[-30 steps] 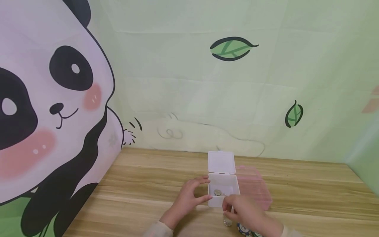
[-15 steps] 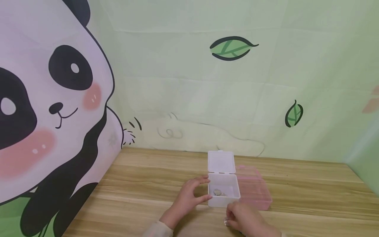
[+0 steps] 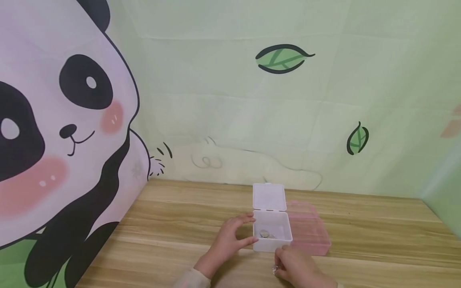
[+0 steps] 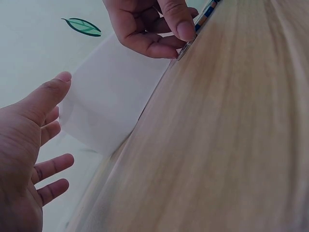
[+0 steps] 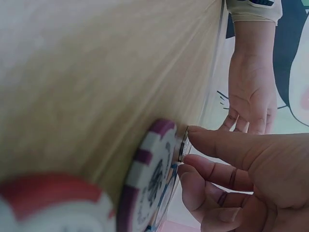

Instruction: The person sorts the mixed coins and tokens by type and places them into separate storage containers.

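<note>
A small white box (image 3: pixel 271 245) stands on the wooden table with its lid (image 3: pixel 269 197) tipped back. Inside it lie a silver coin (image 3: pixel 264 233) and some other small shiny pieces. My left hand (image 3: pixel 230 235) rests against the box's left side, thumb and fingers spread and nearly straight. In front of the box, my right hand (image 3: pixel 300 264) pinches another coin (image 5: pixel 184 145) between thumb and forefinger, low at the tabletop. A purple-and-white poker chip (image 5: pixel 147 179) lies close by those fingers, with a blue-edged chip (image 5: pixel 166 193) behind it.
A see-through pink box (image 3: pixel 310 232) stands right beside the white box. A blurred red-and-white round piece (image 5: pixel 58 203) is near the right wrist camera. Behind the table (image 3: pixel 374 232) hangs a green cloth (image 3: pixel 216 72) with a printed panda.
My right hand has moved from above the box's front edge down to the coin on the table and now pinches it. The left hand and the box stay put.
</note>
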Demonstrator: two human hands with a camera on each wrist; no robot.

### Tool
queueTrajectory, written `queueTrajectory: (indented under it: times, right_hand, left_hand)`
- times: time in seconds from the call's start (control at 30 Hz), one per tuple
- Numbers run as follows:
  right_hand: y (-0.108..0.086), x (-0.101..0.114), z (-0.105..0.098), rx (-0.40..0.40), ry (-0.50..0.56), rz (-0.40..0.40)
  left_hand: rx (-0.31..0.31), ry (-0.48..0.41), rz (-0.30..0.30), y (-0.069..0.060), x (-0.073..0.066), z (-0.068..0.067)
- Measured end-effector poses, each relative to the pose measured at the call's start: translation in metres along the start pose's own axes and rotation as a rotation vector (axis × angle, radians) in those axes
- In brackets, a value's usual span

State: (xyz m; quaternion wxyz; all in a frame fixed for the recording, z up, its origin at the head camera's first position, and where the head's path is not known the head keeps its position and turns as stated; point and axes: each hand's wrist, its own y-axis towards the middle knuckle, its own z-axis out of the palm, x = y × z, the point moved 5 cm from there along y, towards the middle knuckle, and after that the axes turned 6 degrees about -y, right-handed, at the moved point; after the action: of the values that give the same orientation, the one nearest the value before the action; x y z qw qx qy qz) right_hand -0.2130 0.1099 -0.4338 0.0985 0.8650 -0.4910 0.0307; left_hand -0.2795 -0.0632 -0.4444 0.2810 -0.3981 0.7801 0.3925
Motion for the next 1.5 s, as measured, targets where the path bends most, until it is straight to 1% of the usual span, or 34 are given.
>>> queueTrajectory:
  times: [0.13, 0.3, 0.53, 0.63, 0.83, 1.1, 1.3, 1.4, 1.5]
  right_hand:
    - [0.001, 0.001, 0.002, 0.011, -0.009, 0.024]
    - [0.002, 0.001, 0.005, 0.040, 0.007, 0.061]
    - [0.000, 0.002, 0.004, 0.043, 0.030, 0.062]
    - [-0.001, 0.001, 0.003, 0.040, 0.067, 0.061]
    - [-0.001, 0.001, -0.001, 0.047, 0.136, 0.018]
    - [-0.001, 0.002, -0.006, 0.105, 0.246, 0.015]
    - [0.002, 0.004, -0.016, 0.120, 0.308, 0.010]
    - [0.004, 0.003, -0.023, 0.124, 0.346, 0.002]
    - [0.007, 0.002, -0.029, 0.104, 0.356, -0.017]
  left_hand:
    - [-0.002, 0.004, 0.004, 0.000, -0.001, 0.000]
    - [-0.008, -0.006, 0.016, -0.001, -0.001, -0.001]
    - [-0.009, -0.008, 0.013, -0.002, 0.002, 0.001]
    - [-0.008, -0.009, 0.013, -0.002, 0.003, 0.001]
    - [-0.009, -0.024, 0.017, -0.002, 0.001, 0.001]
    - [-0.003, -0.035, -0.006, 0.000, 0.002, 0.001]
    - [-0.010, -0.027, 0.021, -0.001, 0.002, 0.001]
    - [-0.004, -0.030, 0.017, 0.000, 0.002, 0.001]
    - [0.003, -0.036, 0.005, 0.000, 0.002, 0.001]
